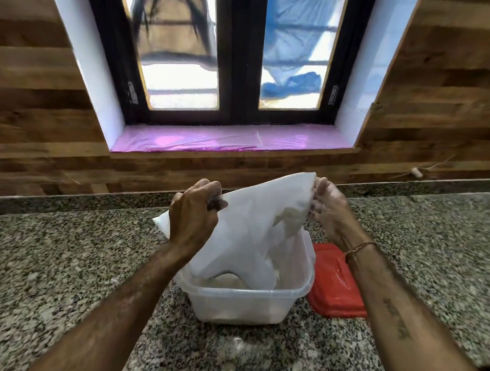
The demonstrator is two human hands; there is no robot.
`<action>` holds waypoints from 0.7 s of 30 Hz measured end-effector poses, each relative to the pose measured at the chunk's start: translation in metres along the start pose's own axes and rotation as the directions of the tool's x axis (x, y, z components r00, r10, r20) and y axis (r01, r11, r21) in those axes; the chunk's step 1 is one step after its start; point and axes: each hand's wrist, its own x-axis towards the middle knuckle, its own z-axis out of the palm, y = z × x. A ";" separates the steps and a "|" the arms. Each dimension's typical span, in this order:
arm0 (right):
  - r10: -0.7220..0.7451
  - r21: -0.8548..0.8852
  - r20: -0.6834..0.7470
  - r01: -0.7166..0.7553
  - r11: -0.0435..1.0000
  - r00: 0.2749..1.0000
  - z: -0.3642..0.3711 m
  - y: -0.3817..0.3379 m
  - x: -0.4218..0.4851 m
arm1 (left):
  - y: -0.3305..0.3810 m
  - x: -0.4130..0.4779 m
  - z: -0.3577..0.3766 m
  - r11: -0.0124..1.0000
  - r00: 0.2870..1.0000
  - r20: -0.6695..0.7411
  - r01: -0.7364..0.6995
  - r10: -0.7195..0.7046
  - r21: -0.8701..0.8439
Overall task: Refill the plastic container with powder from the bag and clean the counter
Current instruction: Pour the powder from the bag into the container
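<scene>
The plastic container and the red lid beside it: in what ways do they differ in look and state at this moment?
The plastic container is translucent white and deep; the red lid is opaque red and flat. The container stands open with the white bag tipped into it, held by the left hand and right hand; the lid lies untouched to the container's right. Both rest on the granite counter.
</scene>
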 end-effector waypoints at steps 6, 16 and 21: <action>0.000 -0.234 -0.022 -0.005 0.972 1.000 0.007 0.015 -0.022 | -0.015 0.004 0.001 0.986 0.999 0.038 -0.001 0.007 -0.164; -0.114 -0.330 -0.224 0.035 0.943 0.968 0.036 0.017 -0.027 | -0.020 0.000 -0.012 0.983 1.000 0.023 0.013 -0.009 -0.184; -0.479 -0.605 -0.057 0.351 0.715 0.876 0.089 0.041 -0.077 | -0.016 -0.002 -0.011 0.983 1.000 0.012 0.019 -0.017 -0.183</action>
